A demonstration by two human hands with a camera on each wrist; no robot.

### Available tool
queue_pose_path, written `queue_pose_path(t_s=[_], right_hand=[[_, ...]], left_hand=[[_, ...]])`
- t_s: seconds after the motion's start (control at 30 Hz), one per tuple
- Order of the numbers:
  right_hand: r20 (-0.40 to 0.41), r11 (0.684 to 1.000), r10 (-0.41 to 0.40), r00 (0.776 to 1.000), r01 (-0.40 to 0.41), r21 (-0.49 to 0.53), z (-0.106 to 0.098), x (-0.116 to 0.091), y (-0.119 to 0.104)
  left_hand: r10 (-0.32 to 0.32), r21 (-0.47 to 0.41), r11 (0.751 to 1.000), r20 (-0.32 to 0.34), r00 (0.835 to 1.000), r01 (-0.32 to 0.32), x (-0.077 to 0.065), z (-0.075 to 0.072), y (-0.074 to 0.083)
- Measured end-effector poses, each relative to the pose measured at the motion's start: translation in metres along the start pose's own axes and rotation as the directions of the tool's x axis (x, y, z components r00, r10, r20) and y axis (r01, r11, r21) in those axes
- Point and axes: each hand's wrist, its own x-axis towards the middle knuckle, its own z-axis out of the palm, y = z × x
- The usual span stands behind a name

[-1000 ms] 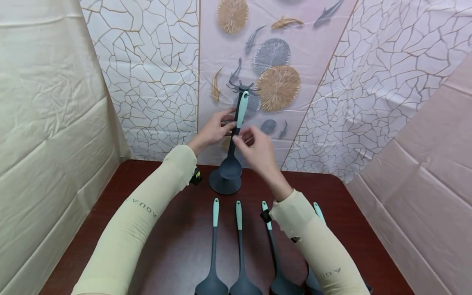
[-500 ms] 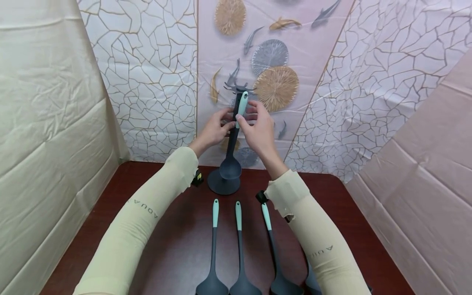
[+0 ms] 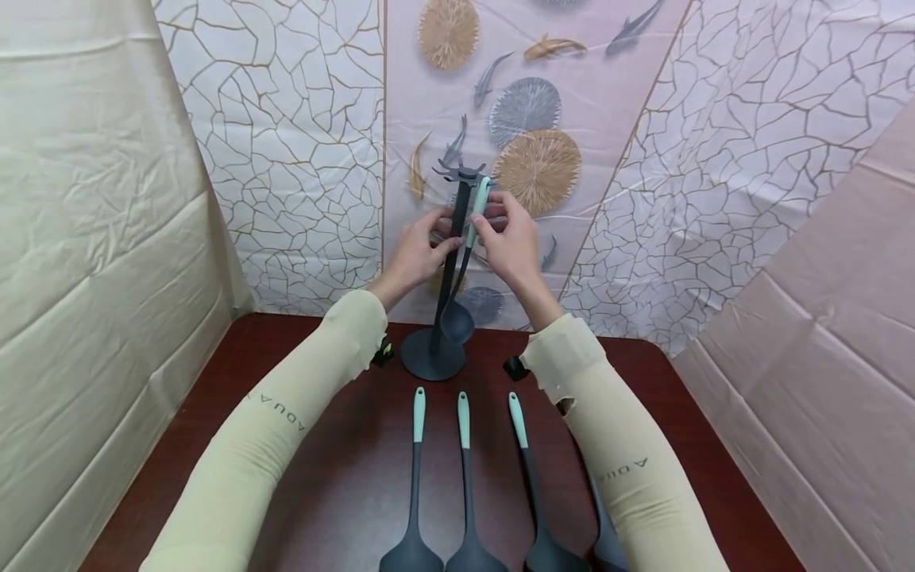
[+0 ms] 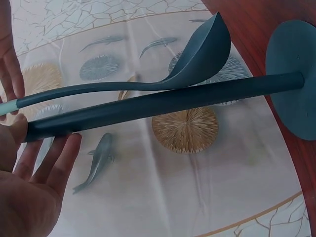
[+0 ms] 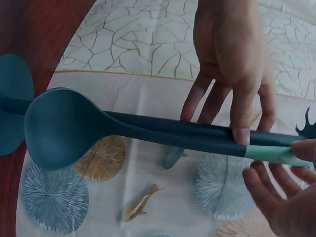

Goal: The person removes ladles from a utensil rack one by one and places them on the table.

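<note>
A dark utensil stand point(image 3: 432, 361) with a round base, a slim pole and a crown of hooks point(image 3: 461, 171) stands at the back of the table. My left hand point(image 3: 413, 256) holds its pole, thumb in front and fingers behind, as the left wrist view shows on the pole point(image 4: 148, 106). A ladle point(image 5: 64, 128) hangs bowl down close along the pole's right side. My right hand point(image 3: 516, 242) pinches its mint handle point(image 5: 276, 155) between thumb and fingers. The handle's top is beside the hooks; whether it touches one I cannot tell.
Several dark utensils with mint handles lie side by side at the front of the table point(image 3: 322, 477), including a left one point(image 3: 415, 485) and a middle one point(image 3: 468, 492). My right sleeve point(image 3: 629, 461) covers part of the rightmost. A patterned cloth point(image 3: 307, 159) hangs behind the stand.
My right hand has come up from the lower shaft to the ladle's mint handle. The ladle has shifted from in front of the pole to its right side. My left hand stays on the pole.
</note>
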Motion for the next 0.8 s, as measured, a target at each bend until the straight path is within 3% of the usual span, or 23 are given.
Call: queue_pose_path(t_s=[0.13, 0.37, 0.53, 0.67, 0.8], right_hand=[[0.012, 0.998, -0.016, 1.0, 0.016, 0.057, 0.001, 0.0, 0.003], [0.011, 0.998, -0.026, 1.0, 0.026, 0.055, 0.001, 0.001, 0.004], [0.005, 0.996, -0.031, 1.0, 0.03, 0.082, -0.001, 0.0, 0.003], [-0.002, 0.995, -0.027, 1.0, 0.027, 0.096, -0.004, 0.0, 0.003], [0.005, 0.995, -0.015, 1.0, 0.015, 0.095, -0.008, 0.001, 0.002]], left_hand=[[0.001, 0.011, 1.0, 0.038, 0.999, -0.001, -0.002, -0.004, 0.0], [0.006, -0.037, 0.999, 0.149, 0.989, -0.001, -0.01, -0.013, -0.006], [0.006, 0.122, 0.992, 0.141, 0.99, -0.023, -0.018, -0.02, -0.014], [0.002, 0.287, 0.957, 0.134, 0.991, -0.041, -0.025, -0.028, -0.022], [0.008, 0.367, 0.928, 0.147, 0.989, -0.062, -0.031, -0.034, -0.029]])
